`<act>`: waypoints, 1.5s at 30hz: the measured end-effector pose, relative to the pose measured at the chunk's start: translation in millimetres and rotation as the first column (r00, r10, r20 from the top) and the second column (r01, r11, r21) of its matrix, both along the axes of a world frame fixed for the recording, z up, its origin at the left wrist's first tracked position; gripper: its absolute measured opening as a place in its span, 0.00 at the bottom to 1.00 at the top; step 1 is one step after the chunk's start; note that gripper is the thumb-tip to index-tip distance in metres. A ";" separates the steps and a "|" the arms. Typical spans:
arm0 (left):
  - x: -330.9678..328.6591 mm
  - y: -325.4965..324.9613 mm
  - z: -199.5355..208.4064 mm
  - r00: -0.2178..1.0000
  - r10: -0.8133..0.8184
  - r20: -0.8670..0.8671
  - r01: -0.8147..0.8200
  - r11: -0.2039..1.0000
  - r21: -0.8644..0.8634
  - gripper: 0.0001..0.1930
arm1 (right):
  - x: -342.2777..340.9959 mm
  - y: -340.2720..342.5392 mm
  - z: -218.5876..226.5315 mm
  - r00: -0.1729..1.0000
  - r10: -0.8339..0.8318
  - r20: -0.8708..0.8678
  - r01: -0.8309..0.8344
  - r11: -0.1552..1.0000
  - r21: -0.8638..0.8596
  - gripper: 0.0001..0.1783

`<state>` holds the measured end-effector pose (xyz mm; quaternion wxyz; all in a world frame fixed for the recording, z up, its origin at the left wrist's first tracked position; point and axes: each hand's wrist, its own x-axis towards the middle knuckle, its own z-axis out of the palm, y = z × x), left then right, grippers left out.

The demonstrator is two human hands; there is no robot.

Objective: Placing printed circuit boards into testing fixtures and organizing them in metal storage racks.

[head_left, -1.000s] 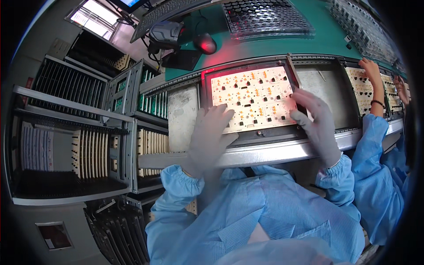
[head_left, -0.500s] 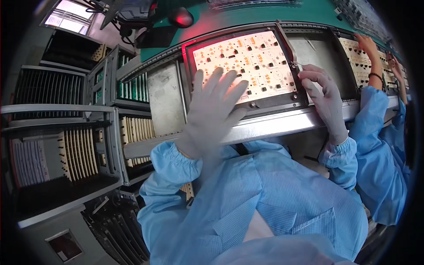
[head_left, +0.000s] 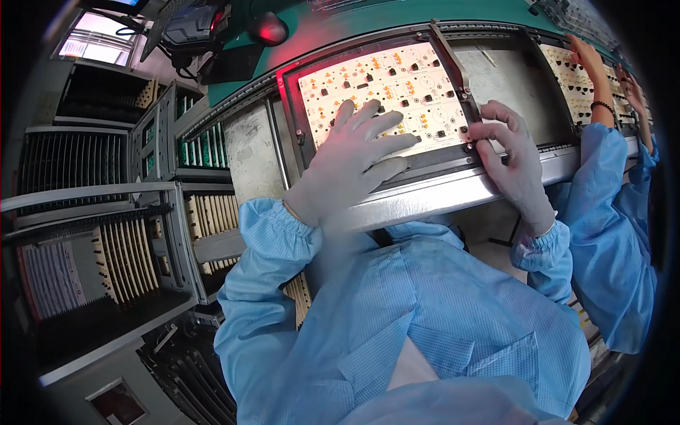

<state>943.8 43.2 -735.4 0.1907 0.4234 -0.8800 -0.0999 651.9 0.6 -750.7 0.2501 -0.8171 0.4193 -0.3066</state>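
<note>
A pale circuit board dotted with orange marks and small black parts lies in a black frame on the rail line. My gloved left hand is flat over the board's lower left, fingers spread, seemingly resting on it. At the frame's lower right corner, my gloved right hand has its fingers bent, with thumb and index finger closed about the frame's edge. Its fingertips partly cover the small fittings there. A dark metal bar runs along the frame's right side.
Racks of upright boards stand at the left. A glowing red mouse sits on the green mat at the back. To the right, a co-worker's bare hands are over another board. A shiny metal rail runs along the front.
My left hand has moved slightly right over the board and settled, no longer blurred. My right hand has shifted down from the side bar to the frame's lower right corner. The view has tilted slightly.
</note>
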 end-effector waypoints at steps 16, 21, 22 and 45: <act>-49.4 -23.3 -3.6 0.990 0.077 0.121 -0.069 0.996 -0.065 0.17 | -18.6 -7.4 -9.2 0.995 -0.064 -0.079 0.063 0.998 -0.012 0.13; -46.6 -28.8 -3.3 0.991 0.071 0.110 -0.066 0.996 -0.053 0.19 | -21.9 -31.2 4.1 0.973 0.055 -0.225 -0.108 0.966 -0.234 0.16; -44.8 -29.8 -3.2 0.993 0.054 0.109 -0.049 0.998 -0.043 0.19 | -21.9 -33.9 4.1 0.963 0.099 -0.251 -0.171 0.944 -0.282 0.17; 40.6 35.3 21.7 0.999 0.039 0.036 -0.036 0.995 -0.093 0.05 | 71.8 -143.6 6.1 0.761 -0.335 -0.556 -0.020 0.844 -0.536 0.13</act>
